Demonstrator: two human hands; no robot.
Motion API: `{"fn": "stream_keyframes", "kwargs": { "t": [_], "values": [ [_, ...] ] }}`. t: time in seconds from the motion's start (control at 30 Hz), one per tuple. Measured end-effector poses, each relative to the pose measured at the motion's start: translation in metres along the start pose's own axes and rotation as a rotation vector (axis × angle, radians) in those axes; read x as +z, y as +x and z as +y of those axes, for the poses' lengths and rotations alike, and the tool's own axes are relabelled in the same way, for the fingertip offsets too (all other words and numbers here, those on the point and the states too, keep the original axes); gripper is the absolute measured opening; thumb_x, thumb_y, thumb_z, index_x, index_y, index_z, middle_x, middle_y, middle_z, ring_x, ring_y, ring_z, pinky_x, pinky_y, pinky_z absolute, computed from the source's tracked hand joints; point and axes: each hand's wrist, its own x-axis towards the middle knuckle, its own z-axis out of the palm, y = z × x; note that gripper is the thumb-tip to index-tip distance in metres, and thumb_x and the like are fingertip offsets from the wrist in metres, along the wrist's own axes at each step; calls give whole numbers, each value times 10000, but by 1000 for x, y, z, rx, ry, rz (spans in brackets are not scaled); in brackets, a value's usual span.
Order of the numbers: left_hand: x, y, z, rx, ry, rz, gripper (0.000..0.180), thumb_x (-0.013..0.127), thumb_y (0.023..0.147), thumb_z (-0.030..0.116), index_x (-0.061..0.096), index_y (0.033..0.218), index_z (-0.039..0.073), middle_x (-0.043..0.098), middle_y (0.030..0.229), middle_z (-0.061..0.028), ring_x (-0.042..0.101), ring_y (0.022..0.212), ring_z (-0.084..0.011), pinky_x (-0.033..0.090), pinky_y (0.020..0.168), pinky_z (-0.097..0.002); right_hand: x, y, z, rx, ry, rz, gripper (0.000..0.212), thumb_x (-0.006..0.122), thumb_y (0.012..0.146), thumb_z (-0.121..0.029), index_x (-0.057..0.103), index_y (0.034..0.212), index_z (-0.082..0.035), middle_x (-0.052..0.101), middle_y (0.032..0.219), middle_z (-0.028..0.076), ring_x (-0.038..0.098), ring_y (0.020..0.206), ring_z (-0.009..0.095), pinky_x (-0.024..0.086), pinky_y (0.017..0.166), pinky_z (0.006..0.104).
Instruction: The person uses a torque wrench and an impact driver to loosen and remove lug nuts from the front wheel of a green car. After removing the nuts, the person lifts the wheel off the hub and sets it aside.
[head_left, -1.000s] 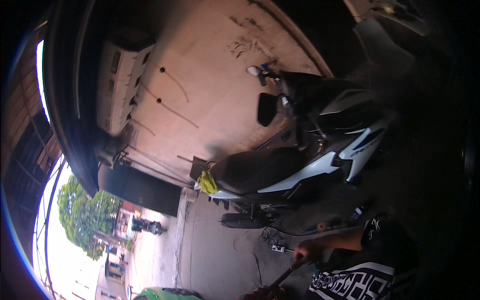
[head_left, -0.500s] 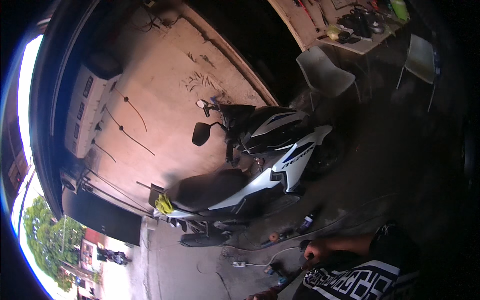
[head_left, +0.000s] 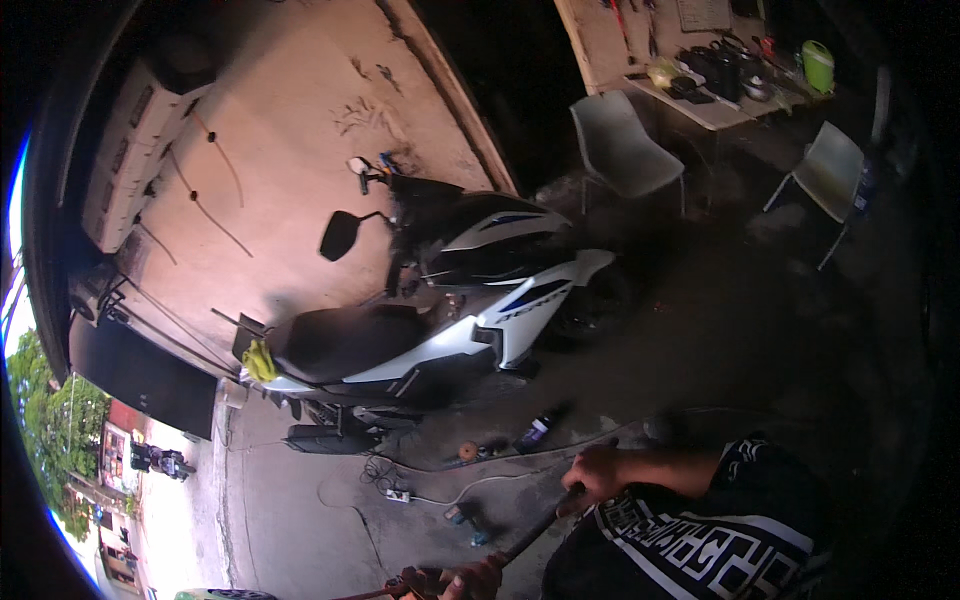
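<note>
We clasp a dark rod at the lower edge, right hand and left hand wrapped around it. The floor bears a bottle, apparently dark; its contents are indiscernible.

Long, slim, dark straight rod, reddish toward its lower-left end, aslant in both left hand and right hand

Now the rod runs between your right hand and your left hand, with power strip and bottle beyond it on the floor, motorbike between those and the wall, cloth on its tail, and two chairs by the surface away right.
</note>
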Motion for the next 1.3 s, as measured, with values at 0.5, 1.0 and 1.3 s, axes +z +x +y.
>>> {"fn": "stream_keyframes", "kwargs": {
  "t": [0.5, 1.0, 1.3],
  "values": [
    [440, 122, -127, -433, -37, -1015, 356, 558, 844, 285, 474, 566, 78, 462, 536, -64, 428, 486, -248, 365, 663, -457, -188, -232, 229, 389, 55, 396, 592, 684, 794, -645, 704, 779, -54, 615, 564, 75, 619, 504, 216, 486, 506, 358],
    [629, 309, -211, -504, -89, -1222, 506, 486, 891, 424, 424, 485, 127, 414, 444, -44, 428, 438, -251, 446, 795, -563, -328, -223, 344, 493, -152, 489, 515, 623, 863, -575, 692, 927, -68, 626, 599, 103, 631, 553, 313, 511, 593, 430],
    [750, 395, -256, -635, -150, -1283, 440, 454, 946, 310, 425, 562, 97, 413, 530, -34, 471, 579, -246, 404, 832, -491, -433, -221, 445, 722, 32, 312, 537, 621, 845, -579, 680, 1058, -89, 695, 961, 149, 671, 872, 319, 513, 799, 451]
  ]
}}
